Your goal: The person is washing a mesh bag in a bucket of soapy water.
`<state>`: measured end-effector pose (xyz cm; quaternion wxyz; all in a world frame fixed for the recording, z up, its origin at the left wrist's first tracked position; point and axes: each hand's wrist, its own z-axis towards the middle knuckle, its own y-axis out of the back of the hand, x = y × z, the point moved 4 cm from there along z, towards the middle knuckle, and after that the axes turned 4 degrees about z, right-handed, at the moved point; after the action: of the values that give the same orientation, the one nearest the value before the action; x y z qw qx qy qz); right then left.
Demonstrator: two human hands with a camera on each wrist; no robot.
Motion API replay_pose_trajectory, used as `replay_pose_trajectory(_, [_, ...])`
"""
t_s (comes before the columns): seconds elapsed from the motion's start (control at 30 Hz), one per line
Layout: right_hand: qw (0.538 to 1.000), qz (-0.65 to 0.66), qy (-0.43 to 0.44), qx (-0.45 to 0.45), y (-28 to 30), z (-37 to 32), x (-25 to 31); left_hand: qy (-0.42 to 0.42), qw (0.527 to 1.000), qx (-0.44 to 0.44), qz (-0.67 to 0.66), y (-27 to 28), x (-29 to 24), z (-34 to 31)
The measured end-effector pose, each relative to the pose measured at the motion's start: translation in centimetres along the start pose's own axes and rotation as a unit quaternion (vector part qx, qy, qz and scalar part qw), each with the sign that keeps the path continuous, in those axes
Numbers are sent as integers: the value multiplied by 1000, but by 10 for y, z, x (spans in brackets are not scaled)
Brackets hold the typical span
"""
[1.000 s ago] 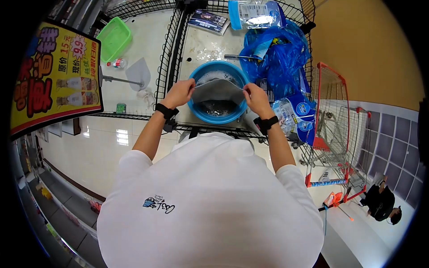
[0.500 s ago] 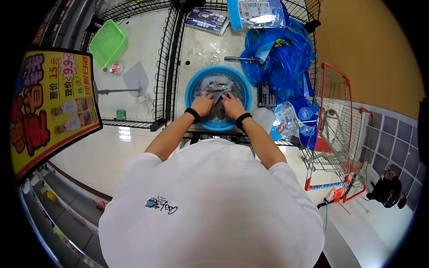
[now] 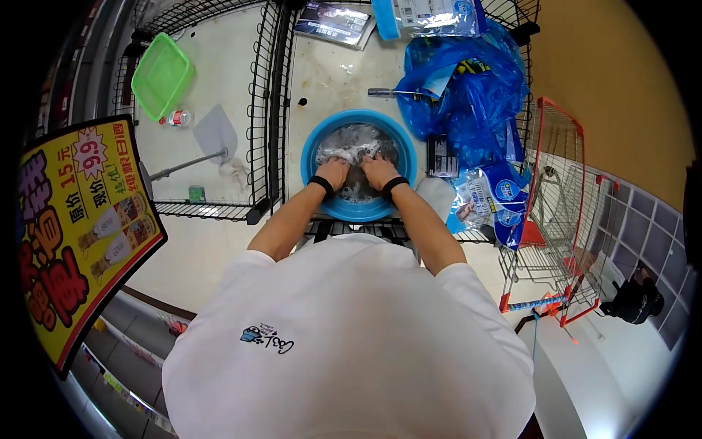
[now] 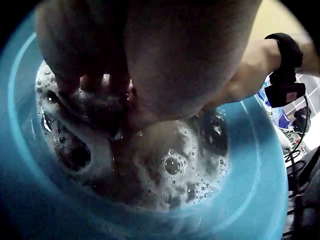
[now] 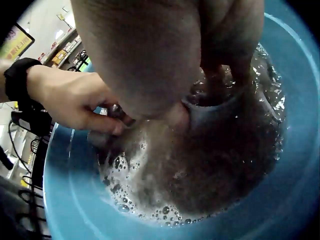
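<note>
A round blue basin [image 3: 358,213] holds murky, sudsy water [image 4: 172,165]. Both hands are down in it, side by side. My left hand [image 3: 334,173] pinches a wet grey cloth [image 5: 212,113] between thumb and fingers, its fingertips partly under the suds. On the same cloth, my right hand [image 3: 379,173] grips another part, with the thumb in front and the fingers behind. Most of the cloth is hidden under water and foam. A black band circles each wrist.
The basin stands on a wire-sided display table. Right of it lie a blue plastic bag [image 3: 468,95], a handled tool [image 3: 382,93], a black box [image 3: 442,155] and blue packaging [image 3: 486,194]. Leftward are a green basket [image 3: 162,77], a bottle [image 3: 179,118] and a yellow sign [image 3: 91,234].
The cloth, first stretched up between both hands above the basin, has gone down into the water. The hands have come closer together and lowered into the suds.
</note>
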<state>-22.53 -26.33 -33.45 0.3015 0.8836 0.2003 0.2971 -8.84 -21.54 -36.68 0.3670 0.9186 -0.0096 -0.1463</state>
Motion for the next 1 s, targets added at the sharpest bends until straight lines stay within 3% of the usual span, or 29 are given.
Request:
replay_pose_trajectory(0.13, [1000, -10, -12, 8, 4, -7, 8, 1, 998, -31, 50, 8, -7, -8])
replay_pose_trajectory(0.27, [998, -49, -1, -45, 1, -13, 7, -11, 991, -69, 113, 24, -12, -18])
replay_pose_trajectory(0.33, [996, -66, 8, -58, -4, -12, 6, 13, 997, 8, 77, 25, -13, -18])
replay_pose_trajectory(0.63, [998, -26, -33, 39, -5, 6, -4, 33, 997, 54, 33, 5, -5, 3])
replay_pose_trajectory(0.73, [999, -12, -17, 35, 0, 3, -3, 6, 999, 1, 34, 11, -4, -4])
replay_pose_trajectory(0.8, [1000, 0, 18, -25, -2, -10, 1, 5, 999, -18, 29, 13, -4, -10])
replay_pose_trajectory(1.0, [995, -7, 43, -90, -7, -39, 6, -10, 999, -39, 13, 11, -9, -32])
